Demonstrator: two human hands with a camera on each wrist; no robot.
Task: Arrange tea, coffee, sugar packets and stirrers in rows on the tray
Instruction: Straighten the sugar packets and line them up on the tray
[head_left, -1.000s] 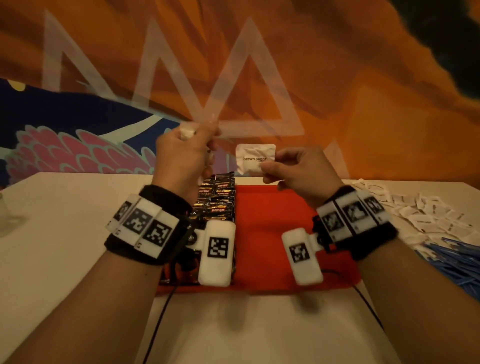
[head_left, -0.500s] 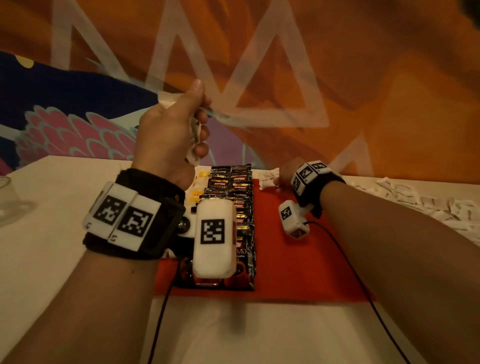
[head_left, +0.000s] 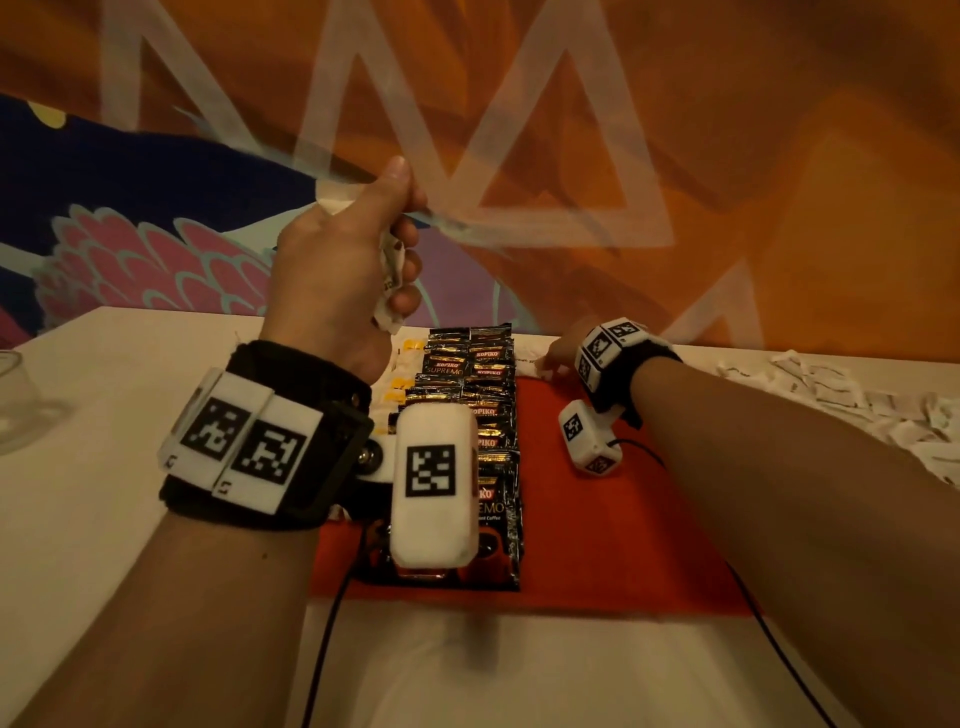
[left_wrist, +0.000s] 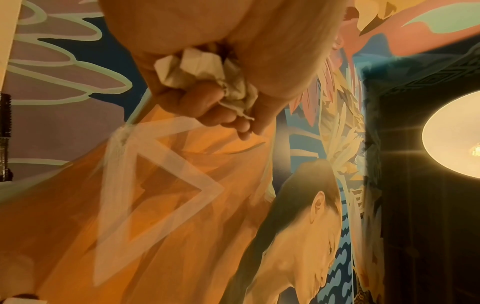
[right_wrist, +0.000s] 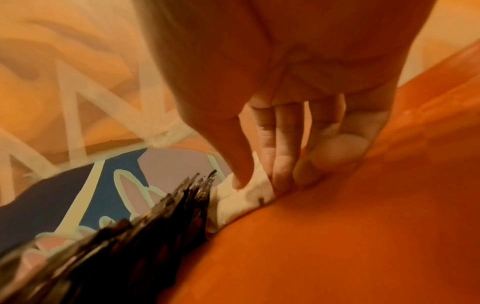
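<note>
Now, biggest first:
tray (head_left: 613, 519): red, on table (head_left: 93, 467)
coffee (head_left: 488, 415): rows at tray's left
left hand (head_left: 337, 270): raised, clenched round sugar packets (left_wrist: 207, 70)
right hand (right_wrist: 280, 144): fingertips pressing one packet (right_wrist: 244, 197) at tray's far edge, beside coffee

A painted mural (head_left: 779, 171) is covering the whole wall behind the pale surface (head_left: 104, 467), glowing orange with translucent white triangles (head_left: 566, 150) overlapping across it. Lower left, a dark blue patch (head_left: 130, 171) is giving way to pink scalloped petals (head_left: 145, 265) edged in pale teal. From the left wrist view, a painted figure's head in profile (left_wrist: 306, 236) is showing, and what seems to be a round ceiling lamp (left_wrist: 454, 139) is shining warm yellow light.
</note>
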